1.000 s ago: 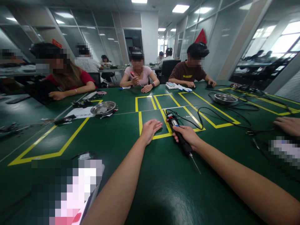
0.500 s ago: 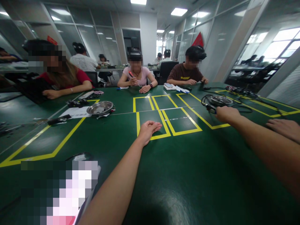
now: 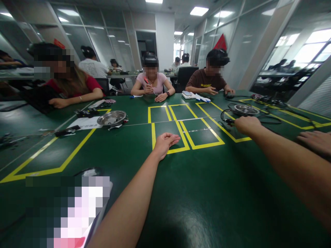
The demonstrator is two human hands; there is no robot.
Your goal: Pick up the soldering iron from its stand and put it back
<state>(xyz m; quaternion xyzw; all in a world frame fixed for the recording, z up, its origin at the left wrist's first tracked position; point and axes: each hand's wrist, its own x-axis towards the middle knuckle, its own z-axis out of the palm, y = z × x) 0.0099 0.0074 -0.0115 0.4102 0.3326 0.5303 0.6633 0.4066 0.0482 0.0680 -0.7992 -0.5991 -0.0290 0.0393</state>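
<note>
My left hand [image 3: 167, 145] rests on its side on the green table [image 3: 191, 186], at the near end of a yellow taped rectangle [image 3: 178, 150]. Its fingers are loosely extended, with nothing between them and the thumb. Farther right, my right hand [image 3: 247, 126] is closed at the black cables [image 3: 229, 121], its fingertips mostly hidden behind the hand. Just beyond it sits a metal bowl [image 3: 247, 110] with cables looped around it.
Another person's hand [image 3: 314, 140] lies at the right edge. A second metal bowl [image 3: 111, 118] stands left on white paper [image 3: 84, 123]. A blurred bright device [image 3: 88, 210] is at lower left. Three people sit across the table, near a white device [image 3: 188, 94].
My right hand has shifted slightly left with the cable ends. My left hand keeps its pose. Across the table, the hands of the person in brown have moved apart.
</note>
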